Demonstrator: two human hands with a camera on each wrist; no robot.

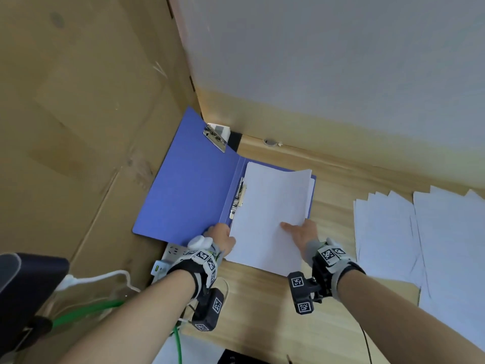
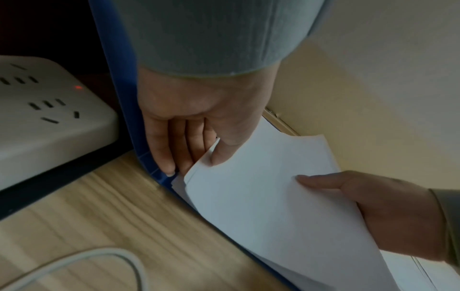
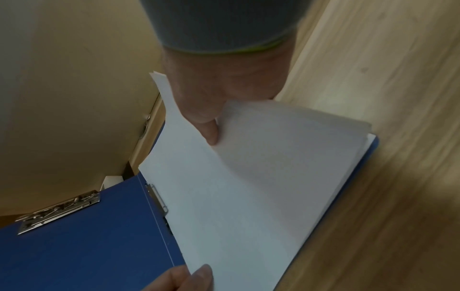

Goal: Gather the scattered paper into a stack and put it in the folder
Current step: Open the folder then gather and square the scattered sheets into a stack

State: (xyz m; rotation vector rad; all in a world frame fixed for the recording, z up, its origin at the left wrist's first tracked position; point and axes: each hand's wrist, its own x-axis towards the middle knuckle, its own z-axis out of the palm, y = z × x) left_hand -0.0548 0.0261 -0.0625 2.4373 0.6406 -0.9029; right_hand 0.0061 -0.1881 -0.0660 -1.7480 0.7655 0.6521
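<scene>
A blue folder (image 1: 191,185) (image 3: 87,246) lies open in the corner, its left flap propped against the cardboard wall and its right half flat on the wooden table. A white paper stack (image 1: 270,206) (image 2: 273,206) (image 3: 236,196) rests on the right half, its near end overhanging toward me. My left hand (image 1: 223,236) (image 2: 209,155) pinches the stack's near left corner, thumb on top and fingers underneath. My right hand (image 1: 299,229) (image 3: 210,130) grips the near right part, thumb on top, and the sheets bow upward. A metal spine clip (image 1: 237,198) (image 3: 158,198) sits beside the stack's left edge.
More loose sheets (image 1: 420,232) lie spread on the table at the right. A white power strip (image 1: 173,252) (image 2: 49,110) with a red light sits just left of the folder's near edge. White and green cables (image 1: 105,274) and a dark object (image 1: 26,285) lie at the lower left.
</scene>
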